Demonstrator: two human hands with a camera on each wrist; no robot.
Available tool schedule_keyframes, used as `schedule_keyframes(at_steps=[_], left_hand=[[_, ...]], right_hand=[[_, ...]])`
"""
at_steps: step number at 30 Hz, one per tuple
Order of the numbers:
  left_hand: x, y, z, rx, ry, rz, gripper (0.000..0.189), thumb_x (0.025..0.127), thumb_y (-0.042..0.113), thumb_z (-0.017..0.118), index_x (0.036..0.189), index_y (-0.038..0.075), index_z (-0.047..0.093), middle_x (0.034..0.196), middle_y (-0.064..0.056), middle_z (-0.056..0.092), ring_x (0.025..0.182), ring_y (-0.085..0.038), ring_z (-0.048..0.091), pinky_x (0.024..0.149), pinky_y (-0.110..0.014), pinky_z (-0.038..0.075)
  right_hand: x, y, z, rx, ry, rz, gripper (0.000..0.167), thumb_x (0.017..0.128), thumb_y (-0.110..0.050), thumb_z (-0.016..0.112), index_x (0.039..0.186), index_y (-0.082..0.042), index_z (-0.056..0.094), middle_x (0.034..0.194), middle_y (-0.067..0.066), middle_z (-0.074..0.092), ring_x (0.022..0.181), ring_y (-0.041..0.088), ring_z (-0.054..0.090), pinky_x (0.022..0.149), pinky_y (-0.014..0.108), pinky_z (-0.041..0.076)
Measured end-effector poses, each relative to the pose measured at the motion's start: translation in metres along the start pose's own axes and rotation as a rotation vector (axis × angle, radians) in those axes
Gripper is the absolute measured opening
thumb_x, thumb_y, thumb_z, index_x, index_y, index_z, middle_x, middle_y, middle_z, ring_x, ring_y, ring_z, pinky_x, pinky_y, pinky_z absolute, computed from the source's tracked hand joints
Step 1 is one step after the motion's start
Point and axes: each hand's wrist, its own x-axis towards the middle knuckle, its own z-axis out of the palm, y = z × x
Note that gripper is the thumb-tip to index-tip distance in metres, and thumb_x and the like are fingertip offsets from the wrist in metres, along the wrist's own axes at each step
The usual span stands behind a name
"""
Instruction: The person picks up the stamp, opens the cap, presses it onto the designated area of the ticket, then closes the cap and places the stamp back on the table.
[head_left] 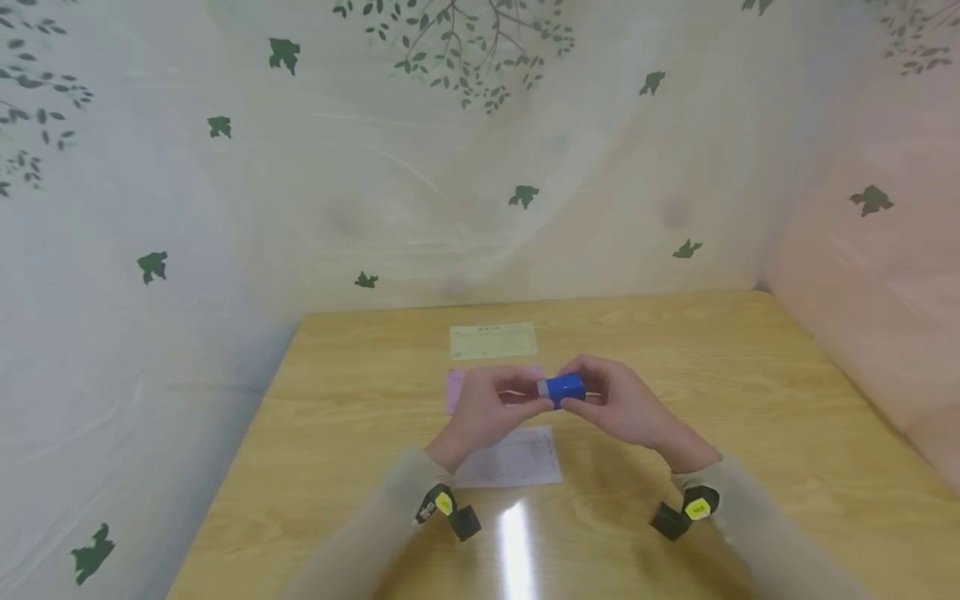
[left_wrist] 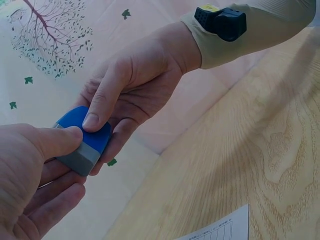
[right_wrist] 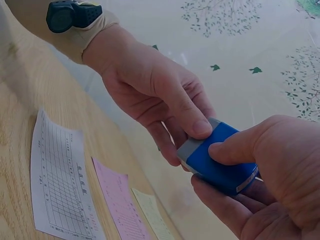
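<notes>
Both hands hold a small blue stamp with a grey cap, raised above the table in front of the papers. My left hand pinches the grey cap end, thumb on top and fingers beneath. At the blue end, my right hand grips the body between thumb and fingers. A small printed label shows on the end of the blue body in the right wrist view. Below the hands lies a white printed form. Behind it is a pink slip, partly hidden by the left hand in the head view.
A pale yellow slip lies farthest back on the wooden table. Behind the table hangs a light curtain printed with leaves and birds; it also runs along both sides. Each wrist wears a small black camera.
</notes>
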Motion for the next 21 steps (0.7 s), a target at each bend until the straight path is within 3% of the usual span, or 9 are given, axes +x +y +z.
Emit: schedule_keyframes(at_steps=[13, 17, 21], left_hand=[[-0.003, -0.001, 0.001, 0.046, -0.012, -0.014, 0.025, 0.089, 0.011, 0.087, 0.112, 0.007, 0.08, 0.108, -0.012, 0.083, 0.099, -0.023, 0.08, 0.084, -0.023, 0.066], [-0.005, -0.006, -0.003, 0.071, 0.013, -0.01, 0.025, 0.088, 0.013, 0.087, 0.112, 0.007, 0.08, 0.108, -0.012, 0.083, 0.098, -0.023, 0.08, 0.083, -0.024, 0.066], [-0.008, -0.008, -0.011, 0.084, 0.032, -0.011, 0.024, 0.087, 0.011, 0.088, 0.11, 0.008, 0.08, 0.107, -0.011, 0.083, 0.097, -0.021, 0.08, 0.083, -0.025, 0.067]], right_hand=[[-0.002, 0.004, 0.002, -0.021, -0.023, 0.055, 0.021, 0.098, -0.002, 0.074, 0.117, -0.006, 0.067, 0.117, 0.014, 0.075, 0.111, 0.027, 0.076, 0.091, 0.028, 0.066], [-0.006, 0.006, -0.004, -0.093, 0.048, 0.085, 0.021, 0.098, -0.003, 0.073, 0.119, -0.005, 0.067, 0.122, 0.018, 0.074, 0.116, 0.035, 0.075, 0.093, 0.035, 0.067], [-0.015, 0.006, -0.023, -0.177, 0.125, 0.141, 0.023, 0.1, -0.009, 0.073, 0.123, -0.007, 0.067, 0.129, 0.02, 0.073, 0.122, 0.042, 0.072, 0.097, 0.046, 0.066]])
